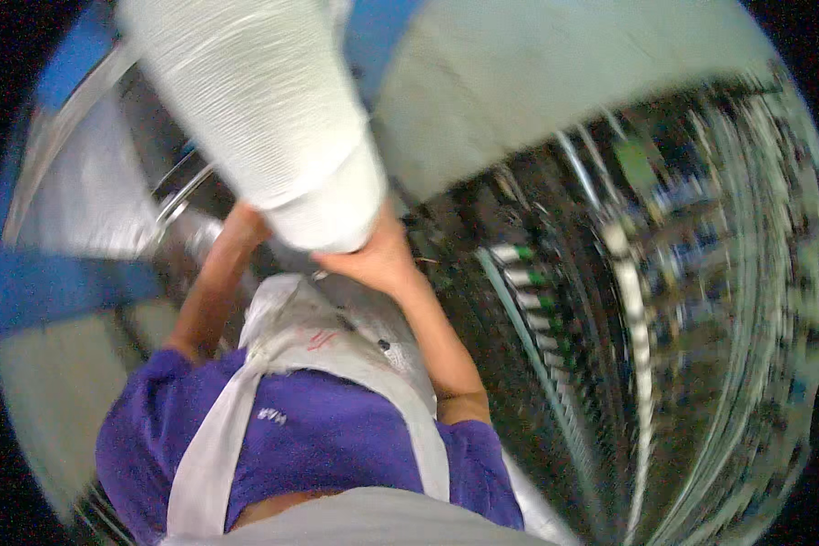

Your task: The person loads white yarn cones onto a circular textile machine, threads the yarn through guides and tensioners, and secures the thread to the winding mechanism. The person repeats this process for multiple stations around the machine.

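Note:
A large white cone of yarn point(264, 109) fills the upper left of the view, wide end toward me. My right hand point(378, 259) is under its lower rim and grips it from below. My left hand point(246, 223) holds the same rim on the other side, mostly hidden behind the cone. Both forearms reach up from my purple shirt point(309, 428) and grey apron straps point(218, 428).
A blurred textile machine point(646, 300) with rows of bobbins and thin threads curves along the right. A shiny metal frame point(168, 196) and a blue-and-grey floor point(55, 291) lie at the left. A pale wall or panel point(537, 82) is at the top.

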### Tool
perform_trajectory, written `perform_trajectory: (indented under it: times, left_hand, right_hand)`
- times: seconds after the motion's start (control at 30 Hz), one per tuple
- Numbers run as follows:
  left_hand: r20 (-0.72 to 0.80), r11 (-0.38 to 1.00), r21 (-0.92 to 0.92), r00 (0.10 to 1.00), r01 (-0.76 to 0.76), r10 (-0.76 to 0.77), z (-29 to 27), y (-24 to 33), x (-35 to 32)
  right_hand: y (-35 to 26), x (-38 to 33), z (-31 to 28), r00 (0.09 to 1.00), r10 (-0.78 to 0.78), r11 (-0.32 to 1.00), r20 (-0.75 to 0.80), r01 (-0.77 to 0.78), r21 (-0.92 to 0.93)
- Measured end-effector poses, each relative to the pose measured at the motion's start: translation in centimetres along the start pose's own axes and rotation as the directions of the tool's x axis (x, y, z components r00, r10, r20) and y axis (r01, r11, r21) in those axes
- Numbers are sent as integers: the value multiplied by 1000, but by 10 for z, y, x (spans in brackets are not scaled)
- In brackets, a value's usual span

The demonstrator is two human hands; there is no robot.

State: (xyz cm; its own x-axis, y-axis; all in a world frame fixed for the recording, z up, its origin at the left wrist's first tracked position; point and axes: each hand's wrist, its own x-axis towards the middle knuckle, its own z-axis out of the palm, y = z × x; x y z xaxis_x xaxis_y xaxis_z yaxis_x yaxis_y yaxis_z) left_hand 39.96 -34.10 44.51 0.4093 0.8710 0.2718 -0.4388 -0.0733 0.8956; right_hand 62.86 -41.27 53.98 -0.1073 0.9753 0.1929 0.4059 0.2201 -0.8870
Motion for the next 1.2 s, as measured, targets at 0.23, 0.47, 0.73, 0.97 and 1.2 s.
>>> perform_trajectory:
  times: [0.23, 0.47, 0.73, 0.97, 1.2]
  left_hand:
    - [133, 912, 360, 957, 195, -257, 123, -18, 55]
    - [597, 958, -109, 788, 264, -149, 295, -59, 66]
    - [745, 884, -198, 651, 423, -145, 499, -41, 152]
    - [821, 985, 167, 547, 45, -164, 410, -32, 152]
    - [-65, 811, 580, 997, 73, -43, 74, 8, 123]
  right_hand:
    - [31, -49, -41, 844, 210, 921, -493, -340, -190]
    - [61, -204, -172, 637, 198, 767, -745, -574, -287]
    - [-49, -239, -455, 735, 189, 210, -651, -678, -705]
    - [-36, -232, -542, 851, 297, 399, -432, -522, -754]
    - [-19, -222, -440, 924, -44, 135, -379, -371, -919]
